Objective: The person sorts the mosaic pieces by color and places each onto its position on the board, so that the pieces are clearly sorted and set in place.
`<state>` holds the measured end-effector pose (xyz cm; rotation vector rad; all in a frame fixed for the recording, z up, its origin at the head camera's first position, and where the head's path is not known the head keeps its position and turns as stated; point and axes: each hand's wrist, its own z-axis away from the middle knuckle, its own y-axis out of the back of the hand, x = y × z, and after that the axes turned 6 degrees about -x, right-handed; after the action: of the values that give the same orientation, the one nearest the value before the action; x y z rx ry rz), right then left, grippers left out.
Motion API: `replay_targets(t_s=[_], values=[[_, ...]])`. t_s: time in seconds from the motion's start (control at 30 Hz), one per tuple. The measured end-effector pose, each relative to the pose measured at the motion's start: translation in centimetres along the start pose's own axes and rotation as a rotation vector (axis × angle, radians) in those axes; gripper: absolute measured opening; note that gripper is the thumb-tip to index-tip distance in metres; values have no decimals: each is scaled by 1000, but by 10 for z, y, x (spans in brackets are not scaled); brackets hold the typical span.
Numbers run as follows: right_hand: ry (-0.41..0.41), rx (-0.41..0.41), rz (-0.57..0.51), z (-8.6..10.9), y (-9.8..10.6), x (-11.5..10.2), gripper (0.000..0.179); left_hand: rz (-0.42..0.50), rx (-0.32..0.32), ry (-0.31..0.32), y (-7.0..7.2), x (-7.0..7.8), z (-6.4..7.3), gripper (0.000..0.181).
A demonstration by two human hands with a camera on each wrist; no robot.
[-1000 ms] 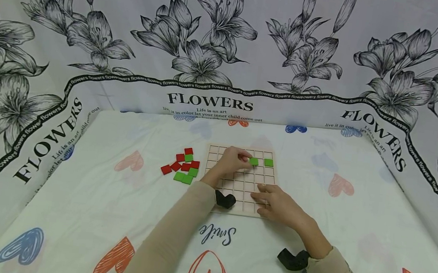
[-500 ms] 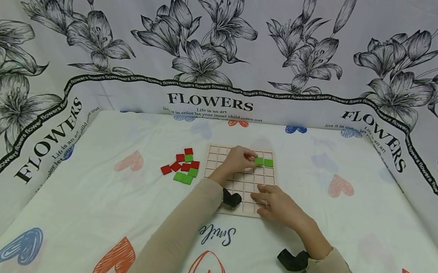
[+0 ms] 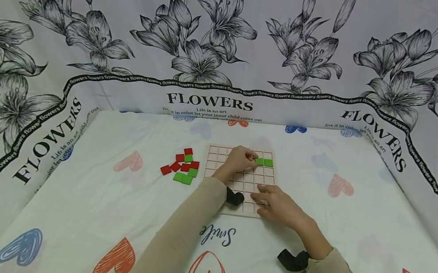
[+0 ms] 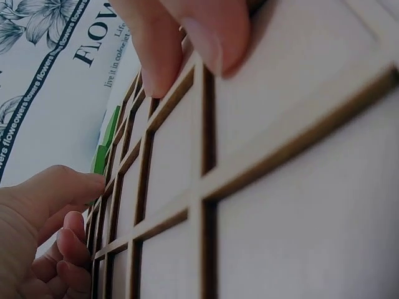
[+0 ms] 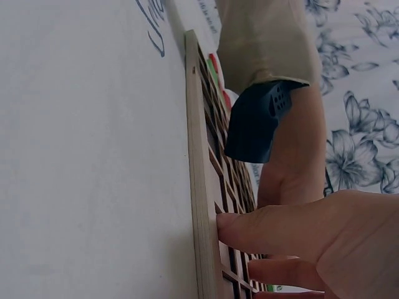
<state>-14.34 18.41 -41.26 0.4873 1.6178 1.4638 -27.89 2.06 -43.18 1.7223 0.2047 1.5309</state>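
Observation:
A pale wooden grid board (image 3: 213, 157) lies on the cloth between the hands. My left hand (image 3: 240, 159) reaches over its far part and pinches the left edge of a green square tile (image 3: 259, 161). Right beside that tile, a second green tile (image 3: 268, 163) sits in the far row. In the left wrist view, thumb and forefinger meet at the nearer green tile (image 4: 100, 160), the other fingers curled. My right hand (image 3: 281, 207) rests on the board's near right part, fingers extended; its thumb lies just inside the rim in the right wrist view.
Left of the board lies a loose group of red tiles (image 3: 165, 169) and green tiles (image 3: 187, 179). A black wrist camera (image 3: 234, 197) on the left wrist overlaps the board; another black camera (image 3: 293, 260) is on the right wrist. A flower-printed curtain (image 3: 213, 42) stands behind.
My left hand has shifted slightly right with the green tile, bringing it beside the other green tile in the far row. The right hand stays where it was.

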Motion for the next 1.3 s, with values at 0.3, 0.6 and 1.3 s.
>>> replay_targets(t_s=[0.3, 0.6, 1.3], values=[[-6, -8, -6, 0, 0, -1, 39, 1, 2, 31, -2, -2, -2, 26], [-9, -12, -9, 0, 0, -1, 39, 6, 13, 37, -2, -2, -1, 30], [-5, -3, -10, 0, 0, 0, 38, 78, -40, -3, 18, 9, 22, 28]])
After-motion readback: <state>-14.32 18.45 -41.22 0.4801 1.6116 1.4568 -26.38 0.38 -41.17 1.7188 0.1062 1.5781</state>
